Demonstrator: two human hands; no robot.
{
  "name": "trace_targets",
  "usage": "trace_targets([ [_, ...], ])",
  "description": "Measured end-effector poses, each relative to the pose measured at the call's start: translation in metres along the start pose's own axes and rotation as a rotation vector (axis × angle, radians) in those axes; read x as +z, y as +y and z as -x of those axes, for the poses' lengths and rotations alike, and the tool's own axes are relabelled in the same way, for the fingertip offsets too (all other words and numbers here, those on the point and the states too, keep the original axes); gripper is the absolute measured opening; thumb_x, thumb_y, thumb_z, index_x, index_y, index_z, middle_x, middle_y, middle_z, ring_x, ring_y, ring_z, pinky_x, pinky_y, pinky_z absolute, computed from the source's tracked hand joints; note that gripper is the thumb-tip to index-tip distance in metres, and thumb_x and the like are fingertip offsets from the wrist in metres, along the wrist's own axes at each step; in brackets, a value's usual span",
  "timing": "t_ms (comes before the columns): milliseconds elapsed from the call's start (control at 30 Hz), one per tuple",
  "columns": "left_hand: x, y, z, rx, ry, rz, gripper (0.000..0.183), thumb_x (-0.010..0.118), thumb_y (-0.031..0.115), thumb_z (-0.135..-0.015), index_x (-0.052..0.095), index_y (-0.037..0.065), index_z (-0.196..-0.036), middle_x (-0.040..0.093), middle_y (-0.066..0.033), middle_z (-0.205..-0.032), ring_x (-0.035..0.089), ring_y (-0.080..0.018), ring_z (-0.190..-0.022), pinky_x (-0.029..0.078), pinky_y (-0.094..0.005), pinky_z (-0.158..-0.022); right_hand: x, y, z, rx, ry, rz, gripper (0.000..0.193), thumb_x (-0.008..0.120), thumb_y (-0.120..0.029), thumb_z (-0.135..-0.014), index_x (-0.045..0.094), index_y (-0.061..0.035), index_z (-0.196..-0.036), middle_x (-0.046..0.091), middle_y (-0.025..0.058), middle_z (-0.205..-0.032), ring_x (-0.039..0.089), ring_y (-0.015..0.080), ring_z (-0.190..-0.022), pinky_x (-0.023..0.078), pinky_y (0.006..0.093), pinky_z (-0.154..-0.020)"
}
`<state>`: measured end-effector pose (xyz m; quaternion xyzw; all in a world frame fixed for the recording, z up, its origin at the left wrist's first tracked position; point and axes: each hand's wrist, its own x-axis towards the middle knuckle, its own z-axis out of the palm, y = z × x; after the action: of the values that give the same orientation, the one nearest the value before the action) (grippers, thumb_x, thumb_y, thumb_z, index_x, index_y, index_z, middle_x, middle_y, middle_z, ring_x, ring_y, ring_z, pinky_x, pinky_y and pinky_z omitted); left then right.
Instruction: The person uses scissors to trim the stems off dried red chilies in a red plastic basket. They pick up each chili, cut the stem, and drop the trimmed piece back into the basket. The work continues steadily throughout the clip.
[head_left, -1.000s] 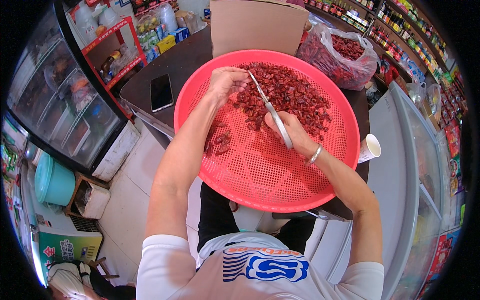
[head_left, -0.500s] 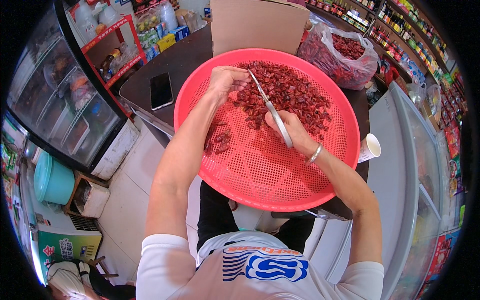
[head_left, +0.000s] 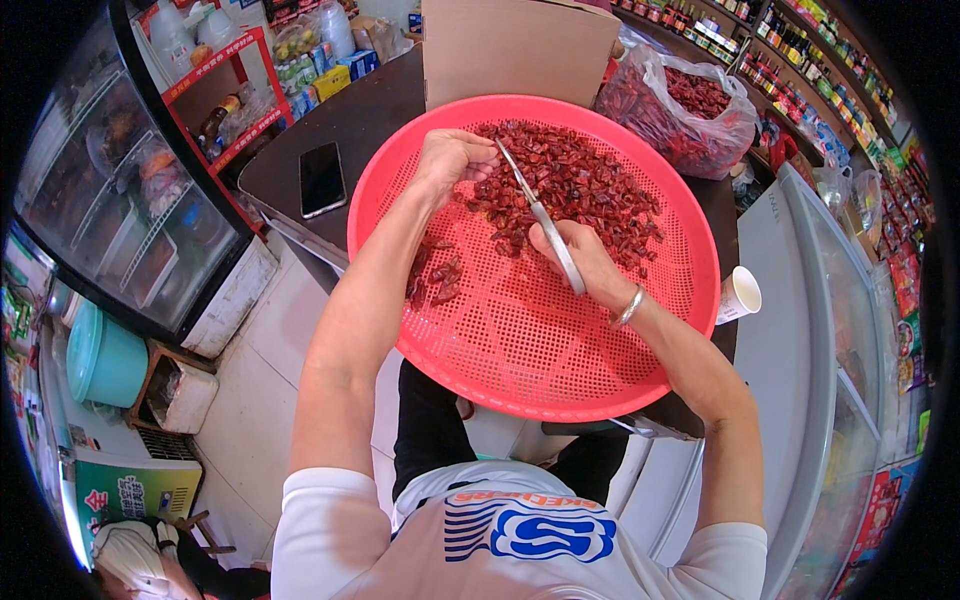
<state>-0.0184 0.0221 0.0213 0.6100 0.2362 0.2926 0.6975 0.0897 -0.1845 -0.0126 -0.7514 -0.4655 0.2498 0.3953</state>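
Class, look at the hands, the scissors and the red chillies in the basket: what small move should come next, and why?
Probably a snip: the right hand holds the scissors with their tips at the chilli pinched in the left hand, over the pile of chillies in the red basket.

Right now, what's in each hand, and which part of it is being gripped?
The right hand holds the scissors by the handle end, blades pointing up toward the left hand, which pinches a dried red chili at the blade tips.

Shop interior: dark table, pale tiled floor, glass-door fridge left, chest freezer right, stocked shelves behind.
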Motion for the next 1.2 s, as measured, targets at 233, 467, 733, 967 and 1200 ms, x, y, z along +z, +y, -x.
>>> trace_targets([
  [233,0.0009,-0.0006,0.0013,0.012,0.012,-0.086,0.01,0.065,-0.001,-0.079,0.065,-0.006,-0.088,0.066,-0.0123,-0.074,0.061,-0.0138,-0.059,0.05,-0.0231,-0.053,-0.0019,-0.0042,0.0023,-0.014,0.008,0.055,0.066,0.059,-0.064,-0.078,0.057,0.001,-0.065,0.05,0.0054,-0.056,0.051,0.0145,-0.053,0.04,0.0321,-0.051],
  [467,0.0013,-0.0006,0.0019,-0.006,0.005,-0.068,0.01,0.064,-0.001,-0.08,0.065,-0.006,-0.088,0.066,-0.0121,-0.074,0.061,-0.0133,-0.059,0.051,-0.0228,-0.053,-0.0002,-0.0023,0.0024,-0.051,0.028,0.079,0.054,0.06,-0.053,-0.084,0.054,-0.0023,-0.066,0.043,-0.0023,-0.054,0.039,0.0076,-0.048,0.029,0.0275,-0.042],
  [733,-0.0003,-0.0016,0.0001,-0.099,-0.024,0.059,0.016,0.063,-0.001,-0.081,0.062,-0.005,-0.096,0.067,-0.0132,-0.08,0.064,-0.016,-0.065,0.053,-0.0246,-0.057,0.0012,0.0011,0.0013,-0.057,0.047,0.066,0.051,0.061,-0.049,-0.085,0.054,-0.0027,-0.065,0.042,-0.0027,-0.054,0.038,0.0075,-0.048,0.028,0.0275,-0.043],
  [967,-0.0042,-0.0051,-0.0034,-0.151,-0.08,0.176,0.014,0.058,0.001,-0.084,0.058,-0.002,-0.098,0.067,-0.0135,-0.087,0.065,-0.0191,-0.073,0.054,-0.0286,-0.065,0.0026,0.0017,0.0015,-0.019,0.048,0.02,0.05,0.06,-0.049,-0.085,0.055,-0.003,-0.066,0.044,-0.0027,-0.054,0.04,0.007,-0.047,0.03,0.0263,-0.042],
  [1200,-0.0018,-0.0058,-0.0016,-0.167,-0.096,0.221,0.012,0.058,0.002,-0.085,0.058,-0.001,-0.097,0.067,-0.0129,-0.086,0.065,-0.0198,-0.075,0.054,-0.029,-0.067,0.0026,0.0025,0.0004,-0.029,0.06,0.023,0.05,0.06,-0.049,-0.086,0.055,-0.0032,-0.066,0.044,-0.0028,-0.053,0.04,0.0071,-0.046,0.03,0.026,-0.042],
])
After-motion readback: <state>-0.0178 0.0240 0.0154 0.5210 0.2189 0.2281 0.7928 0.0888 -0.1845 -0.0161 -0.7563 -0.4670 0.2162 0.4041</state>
